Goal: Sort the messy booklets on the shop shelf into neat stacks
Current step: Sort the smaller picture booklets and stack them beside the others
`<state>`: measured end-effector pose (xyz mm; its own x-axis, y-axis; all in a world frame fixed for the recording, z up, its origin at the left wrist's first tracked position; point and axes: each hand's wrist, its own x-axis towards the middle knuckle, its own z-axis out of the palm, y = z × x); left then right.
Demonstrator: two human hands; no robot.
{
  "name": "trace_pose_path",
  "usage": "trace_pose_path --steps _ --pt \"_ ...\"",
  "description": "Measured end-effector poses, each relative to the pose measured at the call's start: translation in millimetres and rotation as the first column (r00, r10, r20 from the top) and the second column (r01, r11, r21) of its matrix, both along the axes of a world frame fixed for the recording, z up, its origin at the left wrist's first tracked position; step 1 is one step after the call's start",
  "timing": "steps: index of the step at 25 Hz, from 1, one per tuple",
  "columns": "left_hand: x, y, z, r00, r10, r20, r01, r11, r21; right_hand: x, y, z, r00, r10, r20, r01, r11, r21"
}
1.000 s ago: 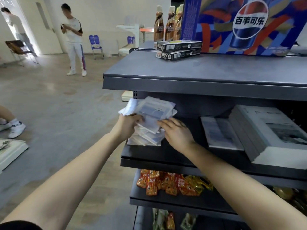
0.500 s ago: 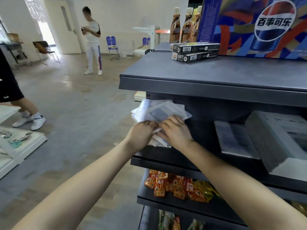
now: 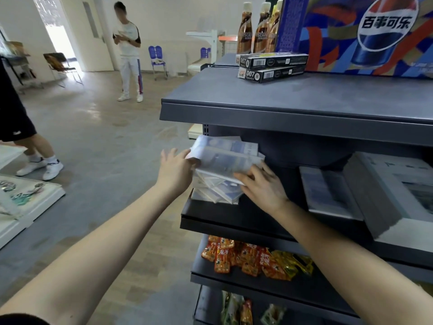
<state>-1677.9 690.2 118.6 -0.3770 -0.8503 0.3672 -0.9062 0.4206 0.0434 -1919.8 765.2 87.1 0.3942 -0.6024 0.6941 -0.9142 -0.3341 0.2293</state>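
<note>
At the centre of the frame, a messy pile of booklets sits at the left end of the middle shelf. The left hand presses the pile's left edge, its grip wide with the fingers spread. The right hand lays nearly straight fingers on the lower right edge of the top booklets, its grip also wide. A tidy stack lies at the right of the frame.

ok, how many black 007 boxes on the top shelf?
2. The lower 007 box lies on the top shelf beside the Pepsi carton; the upper 007 box is stacked on it. Others may hide behind the carton.
</note>
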Motion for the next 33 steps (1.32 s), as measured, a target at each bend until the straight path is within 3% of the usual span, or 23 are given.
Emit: trace_pose_path --steps 3,7,12,16,18,22,25,28,33 --pt "-43 23 2 0.981 -0.147 0.122 0.153 0.988 -0.035 10 3 3 0.991 -0.137 0.014 0.136 0.99 0.037" --pt "-72 31 -7 0.97 -0.243 0.023 0.242 0.97 0.014 18 9 5 0.987 -0.158 0.007 0.158 0.987 -0.021" --pt "-42 9 -7 0.856 -0.379 -0.352 0.43 0.899 0.077 -12 18 -16 0.997 -0.035 0.068 0.033 0.999 0.028" --pt "-10 -10 -13 0.864 -0.186 -0.468 0.244 0.967 0.066 -33 14 -27 0.998 0.017 0.056 -0.028 0.979 0.203" --pt "-4 -11 -18 0.873 -0.122 -0.472 0.202 0.972 0.123 -24 18 -29 0.992 0.111 0.067 -0.123 0.971 0.204" --pt "1 7 -32 0.912 -0.216 -0.349 0.288 0.942 0.17 -1 13 -34 0.949 0.203 0.243 -0.241 0.961 0.138" --pt "7 27 -43 0.907 -0.305 -0.29 0.367 0.91 0.193 2 6 -33 0.953 0.144 0.266 -0.165 0.985 0.057" --pt "-2 41 -57 0.896 -0.424 -0.132 0.44 0.886 0.144 5 10 -35 0.955 0.118 0.273 -0.13 0.991 0.028" --pt "-24 41 -60 0.929 -0.362 -0.081 0.369 0.923 0.105 2 22 -48 0.974 0.092 0.208 -0.114 0.989 0.096"
